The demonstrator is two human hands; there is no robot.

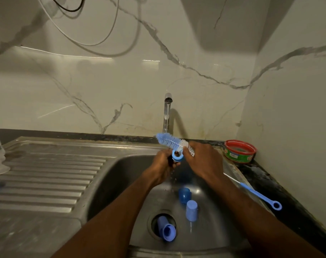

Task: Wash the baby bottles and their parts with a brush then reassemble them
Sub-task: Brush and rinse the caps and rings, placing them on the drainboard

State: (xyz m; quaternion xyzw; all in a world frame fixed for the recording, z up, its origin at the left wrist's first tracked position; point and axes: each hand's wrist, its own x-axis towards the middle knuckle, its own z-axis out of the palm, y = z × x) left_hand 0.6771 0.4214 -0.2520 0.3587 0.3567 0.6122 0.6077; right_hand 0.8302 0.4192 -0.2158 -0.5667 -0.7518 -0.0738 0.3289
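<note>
A steel sink [121,175] sat under a marbled wall. Above its basin our left hand [163,167] pinched a blue bottle ring [177,155], while our right hand [203,161] gripped the bottle brush [170,141] against it. Three blue parts lay near the drain [163,225].

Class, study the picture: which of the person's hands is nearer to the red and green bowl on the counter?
Right. The right hand, gripping the bottle brush, is beside the bowl, just to its left. The left hand, holding the blue ring, lies farther left over the sink.
</note>
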